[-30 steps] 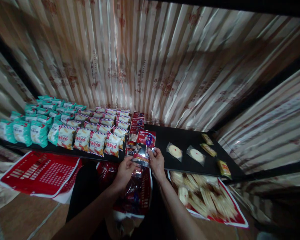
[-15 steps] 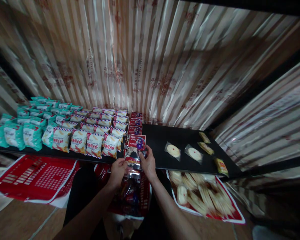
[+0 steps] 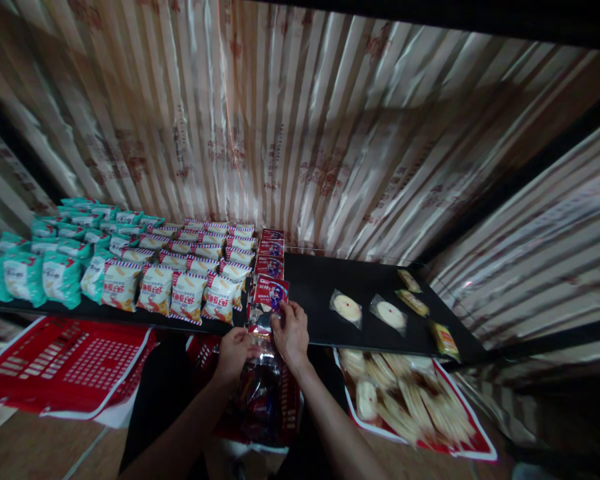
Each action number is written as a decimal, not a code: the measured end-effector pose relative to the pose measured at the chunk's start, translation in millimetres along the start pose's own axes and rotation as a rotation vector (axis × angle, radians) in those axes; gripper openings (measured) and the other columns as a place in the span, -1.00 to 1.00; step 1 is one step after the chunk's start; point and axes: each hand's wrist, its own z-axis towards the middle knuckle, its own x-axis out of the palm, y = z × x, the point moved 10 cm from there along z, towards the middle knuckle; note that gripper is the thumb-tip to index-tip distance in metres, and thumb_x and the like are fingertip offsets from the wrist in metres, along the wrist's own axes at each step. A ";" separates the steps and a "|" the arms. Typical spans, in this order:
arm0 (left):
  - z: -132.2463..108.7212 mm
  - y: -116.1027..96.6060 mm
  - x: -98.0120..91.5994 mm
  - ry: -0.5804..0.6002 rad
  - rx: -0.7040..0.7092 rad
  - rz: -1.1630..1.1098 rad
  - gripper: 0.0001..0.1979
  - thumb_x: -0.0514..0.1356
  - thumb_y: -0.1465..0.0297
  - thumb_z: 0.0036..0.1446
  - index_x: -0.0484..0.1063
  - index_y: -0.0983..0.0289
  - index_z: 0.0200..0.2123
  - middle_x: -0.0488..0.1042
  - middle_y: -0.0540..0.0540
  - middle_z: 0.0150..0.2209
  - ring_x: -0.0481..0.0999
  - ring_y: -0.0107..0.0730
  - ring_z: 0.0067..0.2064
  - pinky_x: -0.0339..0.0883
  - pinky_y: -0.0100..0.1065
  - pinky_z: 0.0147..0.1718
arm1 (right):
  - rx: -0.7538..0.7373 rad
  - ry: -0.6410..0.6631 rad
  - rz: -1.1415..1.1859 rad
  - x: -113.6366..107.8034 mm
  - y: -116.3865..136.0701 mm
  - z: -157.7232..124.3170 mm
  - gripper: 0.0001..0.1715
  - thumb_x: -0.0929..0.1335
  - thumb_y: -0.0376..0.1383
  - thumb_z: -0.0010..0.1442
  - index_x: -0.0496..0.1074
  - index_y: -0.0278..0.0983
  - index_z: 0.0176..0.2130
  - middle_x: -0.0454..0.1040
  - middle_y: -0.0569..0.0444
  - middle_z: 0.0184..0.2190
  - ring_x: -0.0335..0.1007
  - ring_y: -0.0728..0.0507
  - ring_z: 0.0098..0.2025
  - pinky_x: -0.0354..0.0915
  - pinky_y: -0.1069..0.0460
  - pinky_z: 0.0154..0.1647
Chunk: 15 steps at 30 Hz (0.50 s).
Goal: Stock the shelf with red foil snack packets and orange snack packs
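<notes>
A column of red and purple snack packets (image 3: 270, 267) runs front to back along the shelf. At its near end, by the shelf's front edge, my left hand (image 3: 234, 355) has its fingers closed at the left side of a shiny snack packet (image 3: 260, 340). My right hand (image 3: 291, 335) grips the right side, thumb over the packet's edge. Below both hands, more dark, shiny packets (image 3: 260, 400) fill a red basket (image 3: 293, 410) between my knees. Fingertips partly cover the held packet, so its full outline is hidden.
Left on the black shelf (image 3: 315, 280) stand rows of white snack bags (image 3: 187, 297) and teal bags (image 3: 63, 277). Round wrapped pastries (image 3: 347, 307) and yellow packets (image 3: 445, 340) lie right. Below are a red basket (image 3: 75, 360) and one with pale packs (image 3: 400, 400).
My right hand has shifted slightly down, and both hands stay at the near end of the packet column. The view has tilted a little; the rest looks the same.
</notes>
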 end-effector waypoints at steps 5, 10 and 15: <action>3.7 2.5 -3.9 -0.019 -0.044 0.008 -0.78 0.35 0.45 -0.07 0.33 0.33 -0.41 0.43 -0.05 -0.61 0.48 -0.47 -0.64 0.43 -0.46 -0.60 | -0.117 -0.060 -0.075 2.8 15.4 2.7 -0.58 0.24 -0.27 0.17 0.41 -0.34 -0.01 0.27 -0.16 0.08 0.14 -0.26 0.10 0.16 -0.12 0.11; 3.9 3.7 -4.5 -0.027 -0.068 0.003 -0.78 0.34 0.47 -0.07 0.32 0.33 -0.42 0.44 -0.03 -0.60 0.50 -0.45 -0.62 0.41 -0.47 -0.59 | -0.209 -0.026 -0.110 10.0 31.2 10.2 -0.60 0.23 -0.28 0.20 0.42 -0.30 0.00 0.27 -0.11 0.14 0.09 -0.24 0.16 0.12 -0.13 0.13; 1.5 2.7 -1.0 -0.024 -0.089 0.000 -0.86 0.22 0.59 0.03 0.29 0.33 -0.45 0.43 -0.04 -0.65 0.48 -0.47 -0.64 0.37 -0.50 -0.62 | -0.218 0.055 -0.145 22.2 41.3 22.3 -0.58 0.22 -0.25 0.23 0.41 -0.28 0.04 0.32 -0.05 0.15 0.01 -0.25 0.22 0.08 -0.13 0.15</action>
